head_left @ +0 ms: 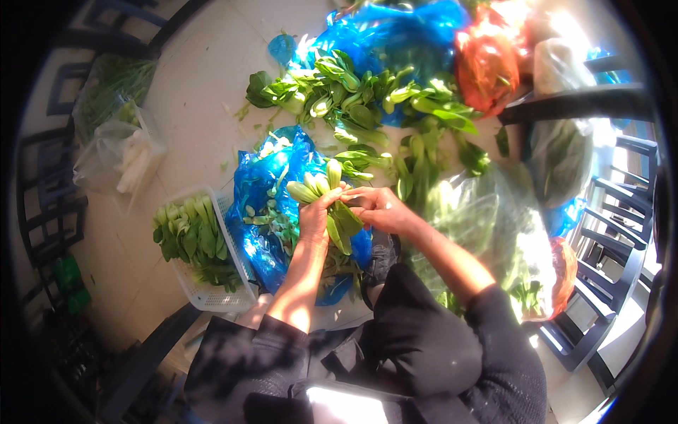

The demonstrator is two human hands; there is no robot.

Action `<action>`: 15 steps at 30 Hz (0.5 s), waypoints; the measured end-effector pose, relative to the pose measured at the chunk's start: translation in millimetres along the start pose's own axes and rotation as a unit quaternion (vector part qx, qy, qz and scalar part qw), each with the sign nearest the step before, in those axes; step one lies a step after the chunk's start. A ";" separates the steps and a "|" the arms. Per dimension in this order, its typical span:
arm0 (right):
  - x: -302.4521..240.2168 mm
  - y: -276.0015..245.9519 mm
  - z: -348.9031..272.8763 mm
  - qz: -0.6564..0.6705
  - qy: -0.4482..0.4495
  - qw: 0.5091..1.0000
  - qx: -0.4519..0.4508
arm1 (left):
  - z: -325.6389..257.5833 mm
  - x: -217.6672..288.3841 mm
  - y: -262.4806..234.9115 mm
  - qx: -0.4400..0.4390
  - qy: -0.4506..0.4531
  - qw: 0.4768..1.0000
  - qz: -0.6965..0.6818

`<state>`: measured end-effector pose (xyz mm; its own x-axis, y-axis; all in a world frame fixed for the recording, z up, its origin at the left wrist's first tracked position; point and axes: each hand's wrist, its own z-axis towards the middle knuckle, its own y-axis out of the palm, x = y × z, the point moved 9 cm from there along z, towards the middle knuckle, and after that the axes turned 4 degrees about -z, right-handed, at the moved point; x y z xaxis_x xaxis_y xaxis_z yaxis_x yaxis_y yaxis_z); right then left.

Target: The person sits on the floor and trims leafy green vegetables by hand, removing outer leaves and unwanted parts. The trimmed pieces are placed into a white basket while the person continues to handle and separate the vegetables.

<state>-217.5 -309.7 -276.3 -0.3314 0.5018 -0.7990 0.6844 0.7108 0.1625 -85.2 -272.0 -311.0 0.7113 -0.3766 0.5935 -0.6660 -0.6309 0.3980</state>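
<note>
My left hand (316, 216) is closed around a bok choy (343, 227), its pale stem ends pointing up and its dark green leaves hanging down. Against the same plant, the fingers of my right hand (381, 210) are pinched together; whether a leaf or something small is between them I cannot make out. Under and beside my hands, an open blue plastic bag (245, 185) contains torn leaf scraps (272, 220). To the left stands a white slotted basket (227, 300) with bok choy heads (187, 230) lined up in it.
Loose bok choy (346, 92) lies heaped at the far side beside a large blue bag (417, 32). A clear bag of greens (480, 219) sits close on the right, with a red bag (487, 71) beyond. Dark chairs (614, 254) edge the right; another clear bag (120, 159) lies left.
</note>
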 end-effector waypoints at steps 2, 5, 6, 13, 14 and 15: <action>19.0 -41.7 18.4 0.050 0.039 0.992 0.105 | 17.1 11.8 -3.3 -0.065 0.049 0.996 -0.027; -11.6 -108.0 30.9 -0.384 -0.146 0.843 0.348 | 7.8 51.2 29.9 -0.101 0.215 0.921 0.310; -5.5 -117.4 37.9 -0.480 -0.084 0.796 0.357 | -6.5 53.8 67.7 -0.193 0.300 0.834 0.421; 8.7 -103.3 68.5 -0.585 -0.078 0.780 0.210 | 49.6 -52.4 91.1 -0.165 0.313 0.436 0.827; 9.6 -96.5 71.4 -0.602 -0.067 0.772 0.192 | 55.4 -53.9 88.1 -0.125 0.293 0.429 0.845; 10.8 -101.6 67.8 -0.597 -0.057 0.775 0.199 | 63.4 -58.5 86.4 -0.116 0.258 0.435 0.855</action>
<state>-246.6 -410.0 -340.7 -0.8391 -0.4586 -0.2925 0.0888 0.4151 -0.9054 -170.1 -347.5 -355.7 -0.9732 0.0792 0.2161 -0.1710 0.3797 -0.9092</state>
